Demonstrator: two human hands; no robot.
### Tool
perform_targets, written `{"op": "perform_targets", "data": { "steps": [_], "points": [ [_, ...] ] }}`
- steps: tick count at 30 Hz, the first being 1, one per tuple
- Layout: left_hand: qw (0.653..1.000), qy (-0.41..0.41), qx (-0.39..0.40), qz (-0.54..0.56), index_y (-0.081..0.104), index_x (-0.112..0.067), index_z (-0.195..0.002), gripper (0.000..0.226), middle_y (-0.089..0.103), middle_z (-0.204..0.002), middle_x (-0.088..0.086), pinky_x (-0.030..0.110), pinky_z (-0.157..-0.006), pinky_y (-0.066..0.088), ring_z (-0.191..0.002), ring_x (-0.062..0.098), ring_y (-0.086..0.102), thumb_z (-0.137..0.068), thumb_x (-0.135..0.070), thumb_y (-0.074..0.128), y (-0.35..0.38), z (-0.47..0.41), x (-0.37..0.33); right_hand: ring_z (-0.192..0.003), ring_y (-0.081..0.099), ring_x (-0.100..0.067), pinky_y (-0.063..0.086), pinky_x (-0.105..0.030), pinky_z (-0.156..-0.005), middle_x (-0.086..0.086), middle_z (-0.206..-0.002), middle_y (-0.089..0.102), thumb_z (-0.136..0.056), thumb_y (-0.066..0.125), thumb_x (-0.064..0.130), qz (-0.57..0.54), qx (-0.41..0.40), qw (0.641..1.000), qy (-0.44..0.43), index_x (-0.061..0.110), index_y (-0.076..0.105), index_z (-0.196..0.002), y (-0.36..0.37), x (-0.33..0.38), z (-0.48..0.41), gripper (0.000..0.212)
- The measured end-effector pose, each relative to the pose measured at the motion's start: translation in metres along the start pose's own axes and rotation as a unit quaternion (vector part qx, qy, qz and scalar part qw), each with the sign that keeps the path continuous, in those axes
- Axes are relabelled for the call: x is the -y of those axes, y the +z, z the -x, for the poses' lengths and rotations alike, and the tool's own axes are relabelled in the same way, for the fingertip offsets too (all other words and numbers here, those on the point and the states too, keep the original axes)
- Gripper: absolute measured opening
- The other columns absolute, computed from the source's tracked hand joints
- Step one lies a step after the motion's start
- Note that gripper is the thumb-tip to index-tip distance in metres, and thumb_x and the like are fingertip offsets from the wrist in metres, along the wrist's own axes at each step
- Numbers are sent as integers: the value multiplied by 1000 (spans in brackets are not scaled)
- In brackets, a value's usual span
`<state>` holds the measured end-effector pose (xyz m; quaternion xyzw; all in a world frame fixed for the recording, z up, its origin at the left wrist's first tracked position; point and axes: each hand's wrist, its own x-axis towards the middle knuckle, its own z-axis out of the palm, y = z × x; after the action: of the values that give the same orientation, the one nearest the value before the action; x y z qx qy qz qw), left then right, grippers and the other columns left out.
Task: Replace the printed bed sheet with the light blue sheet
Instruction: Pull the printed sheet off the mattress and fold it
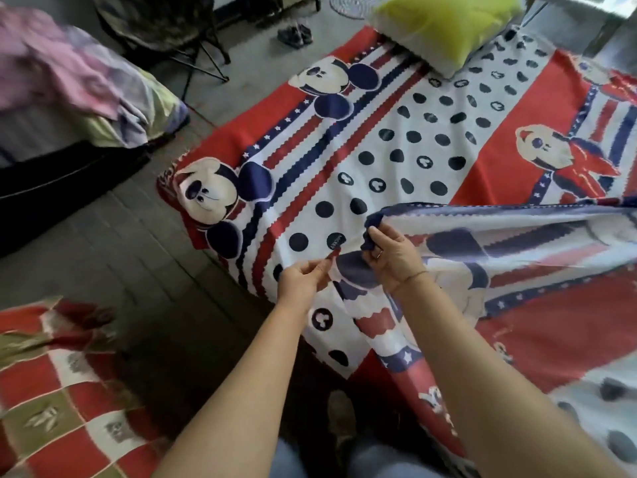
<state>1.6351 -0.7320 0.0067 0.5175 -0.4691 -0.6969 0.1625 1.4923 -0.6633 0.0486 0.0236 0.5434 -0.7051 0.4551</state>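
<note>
The printed bed sheet [396, 139], red, white and navy with cartoon mouse heads and dots, covers the bed across the middle and right. One part of it is folded back over the near right side, its pale underside up. My right hand [389, 257] grips the bunched navy edge of that folded part. My left hand [306, 274] pinches a small red edge of the sheet just left of it. No light blue sheet shows in this view.
A yellow-green pillow [448, 25] lies at the head of the bed. A second bed with pink and pastel bedding [79, 88] stands at the left. A red and green checked cloth [58, 391] lies bottom left. Folding chair [165, 29] and shoes [294, 34] are beyond.
</note>
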Motion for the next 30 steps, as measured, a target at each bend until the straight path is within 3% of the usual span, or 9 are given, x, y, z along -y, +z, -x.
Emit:
{"op": "perform_targets", "data": {
  "steps": [6,10,14,20,26,30],
  "points": [
    [999,-22,-19,16,71,-17,-96,9,74,-95,5,32,-85,56,-93,20,70,-90,-22,68,-84,-57,-33,-55,55,-9,46,-20,-53,4,-63,62,-96,51,3,25,15,999,17,14,62,-95,101,-30,-51,16],
    [999,-29,-19,1,75,-19,-96,14,76,-93,2,39,-88,57,-95,22,70,-88,-29,71,-147,-102,-51,-53,53,-10,44,-22,-54,2,-61,60,-96,50,2,30,15,999,12,13,63,-92,171,-54,-77,17],
    [999,-31,-9,22,71,-6,-103,18,73,-87,4,22,-66,55,-78,14,67,-90,-20,68,-207,-142,-76,-47,53,-7,43,-20,-51,3,-57,60,-96,50,1,34,0,999,8,13,61,-88,246,-78,-103,18],
    [996,-64,-4,58,70,-10,-97,12,74,-95,8,32,-83,55,-93,22,69,-90,-20,68,-284,-197,-101,-49,52,-8,41,-22,-55,4,-56,59,-96,49,-1,22,5,1000,15,13,58,-85,338,-112,-142,21],
    [993,-80,-3,91,69,-9,-94,8,72,-86,5,22,-68,53,-81,18,67,-90,-15,67,-347,-259,-134,-48,54,-5,41,-23,-57,8,-55,61,-97,50,2,52,-1,998,32,16,56,-89,419,-139,-206,17],
    [990,-84,-30,107,69,-10,-90,5,70,-88,8,29,-75,51,-83,22,63,-90,-15,67,-396,-307,-156,-51,56,-5,43,-22,-55,8,-56,62,-97,50,3,53,18,997,48,17,54,-89,479,-165,-253,17]
  ]
}}
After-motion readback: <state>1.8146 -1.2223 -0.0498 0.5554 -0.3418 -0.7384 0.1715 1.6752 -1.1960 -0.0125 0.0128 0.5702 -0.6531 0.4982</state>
